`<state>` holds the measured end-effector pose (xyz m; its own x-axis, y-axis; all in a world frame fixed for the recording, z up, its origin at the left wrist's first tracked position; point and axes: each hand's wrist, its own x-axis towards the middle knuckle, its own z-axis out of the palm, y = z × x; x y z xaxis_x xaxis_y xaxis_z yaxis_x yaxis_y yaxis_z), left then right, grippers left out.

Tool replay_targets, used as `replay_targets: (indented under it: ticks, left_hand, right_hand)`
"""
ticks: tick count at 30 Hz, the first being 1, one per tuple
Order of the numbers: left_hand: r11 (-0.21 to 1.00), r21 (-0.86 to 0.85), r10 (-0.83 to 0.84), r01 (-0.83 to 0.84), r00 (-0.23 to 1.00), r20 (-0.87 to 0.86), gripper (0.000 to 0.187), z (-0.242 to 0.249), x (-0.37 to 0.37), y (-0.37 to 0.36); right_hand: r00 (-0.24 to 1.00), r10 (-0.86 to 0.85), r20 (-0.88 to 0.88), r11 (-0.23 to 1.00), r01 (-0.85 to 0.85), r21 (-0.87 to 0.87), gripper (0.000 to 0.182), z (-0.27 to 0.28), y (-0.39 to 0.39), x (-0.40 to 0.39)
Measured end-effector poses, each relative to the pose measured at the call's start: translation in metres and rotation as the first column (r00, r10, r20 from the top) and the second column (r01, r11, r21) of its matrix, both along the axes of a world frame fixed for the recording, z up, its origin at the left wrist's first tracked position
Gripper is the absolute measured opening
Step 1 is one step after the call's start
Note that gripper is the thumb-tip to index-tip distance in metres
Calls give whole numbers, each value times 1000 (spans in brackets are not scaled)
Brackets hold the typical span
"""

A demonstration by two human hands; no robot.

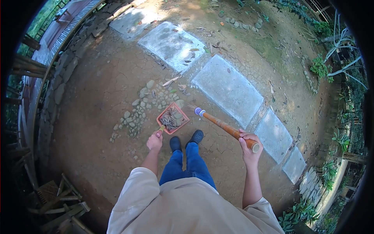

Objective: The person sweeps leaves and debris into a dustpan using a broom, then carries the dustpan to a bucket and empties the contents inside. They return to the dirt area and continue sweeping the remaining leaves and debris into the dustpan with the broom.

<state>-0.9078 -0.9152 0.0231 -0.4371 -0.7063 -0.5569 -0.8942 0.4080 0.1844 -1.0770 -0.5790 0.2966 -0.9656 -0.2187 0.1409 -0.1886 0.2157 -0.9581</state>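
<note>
My left hand is wrapped round the yellowish handle of an orange-red dustpan. Dry leaves and debris lie in the pan, which is in front of my feet. In my right hand is a broom with a thick brown bamboo handle, gripped near its top end. Purple and white binding circles the broom's lower end, and its thin bristles point left, close to the pan's right corner.
Pale stone slabs run diagonally across the bare, cracked soil. Small stones are set in the ground beyond the dustpan. Wooden pieces are piled at lower left; plants grow at lower right. A stone edging borders the left side.
</note>
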Motion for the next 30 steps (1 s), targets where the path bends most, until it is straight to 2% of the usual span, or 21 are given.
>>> replay_targets:
  ticks: [7, 13, 19, 22, 25, 30]
  left_hand:
    - [999, 6, 32, -32, 997, -69, 35, 12, 14, -14]
    - [999, -22, 32, -33, 998, -53, 33, 6, 26, -25]
    - [1000, -3, 31, -31, 999, 14, 33, -1, 36, -34]
    - [999, -4, 41, -41, 999, 8, 34, -1, 38, -36]
    - [999, 16, 48, -48, 999, -8, 34, -1, 38, -36]
    - [999, 18, 46, -46, 999, 14, 35, -5, 42, -40]
  right_hand:
    - [993, 4, -120, 990, 13, 140, 16, -28, -24, -16]
    - [989, -64, -133, 984, 84, 157, 15, -46, -42, -22]
    - [986, 51, -160, 979, -18, 204, 15, -75, -58, -9]
    - [986, 137, -92, 978, -119, 174, 14, -69, -64, 3]
    - [988, 129, 85, 986, -137, 99, 15, -63, -62, 10]
    - [991, 93, 97, 996, -94, 0, 15, -37, -52, 22]
